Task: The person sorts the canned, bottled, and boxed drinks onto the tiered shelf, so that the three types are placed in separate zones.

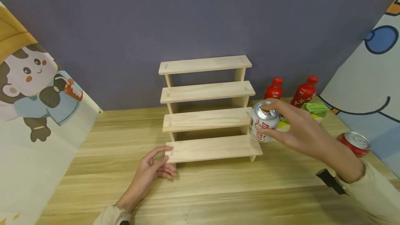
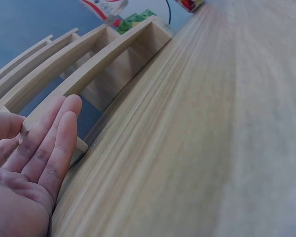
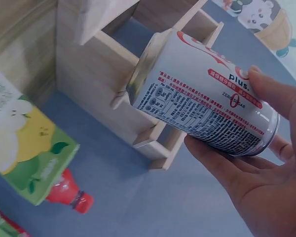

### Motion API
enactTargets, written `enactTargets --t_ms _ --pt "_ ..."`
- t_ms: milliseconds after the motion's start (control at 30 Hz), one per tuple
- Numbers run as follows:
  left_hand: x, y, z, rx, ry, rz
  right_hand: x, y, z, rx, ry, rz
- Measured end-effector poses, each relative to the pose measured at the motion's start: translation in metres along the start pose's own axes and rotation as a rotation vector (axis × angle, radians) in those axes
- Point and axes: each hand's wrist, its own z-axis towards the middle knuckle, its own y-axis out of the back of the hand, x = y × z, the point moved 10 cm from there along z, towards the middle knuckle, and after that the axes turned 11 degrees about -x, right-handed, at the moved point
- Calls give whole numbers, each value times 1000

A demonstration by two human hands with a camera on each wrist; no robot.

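In the head view my right hand (image 1: 300,127) holds a white-and-silver Coca-Cola can (image 1: 260,124) near its top rim, fingers and thumb around it. The can is upright beside the right end of the lower steps of a wooden stepped shelf (image 1: 212,148); whether it touches the wood cannot be told. The right wrist view shows the can's printed side (image 3: 202,98), with "plus" and "zero sugar" lettering. At the shelf's lowest step, my left hand (image 1: 153,166) pinches the left end with thumb and index finger. Its other fingers (image 2: 44,148) extend beside the step's front edge.
Two red bottles (image 1: 273,89) (image 1: 304,91) stand behind the right hand, near green-and-yellow packs (image 1: 315,108). A red can (image 1: 354,143) stands at the right, beyond the right forearm. A dark wall (image 1: 131,37) rises behind the shelf, and printed panels (image 1: 40,155) flank the wooden tabletop (image 1: 218,197).
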Motion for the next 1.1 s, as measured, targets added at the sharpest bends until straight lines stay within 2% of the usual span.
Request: enactTargets --t_ms 133,267,433,600,833,1100 --pt "0 0 1 -13 0 -1 7 0 11 -17 24 3" --pt "2 -2 -1 -17 7 -4 12 -2 21 -31 41 49" --pt "6 -1 -3 -37 15 6 21 -9 34 -14 71 116" --pt "6 0 -3 -49 11 13 26 -13 47 -16 96 139" --pt "4 -1 -4 -45 -5 49 30 -18 63 -30 85 163" --pt "1 -1 -2 -30 -4 51 33 -22 82 -79 76 211"
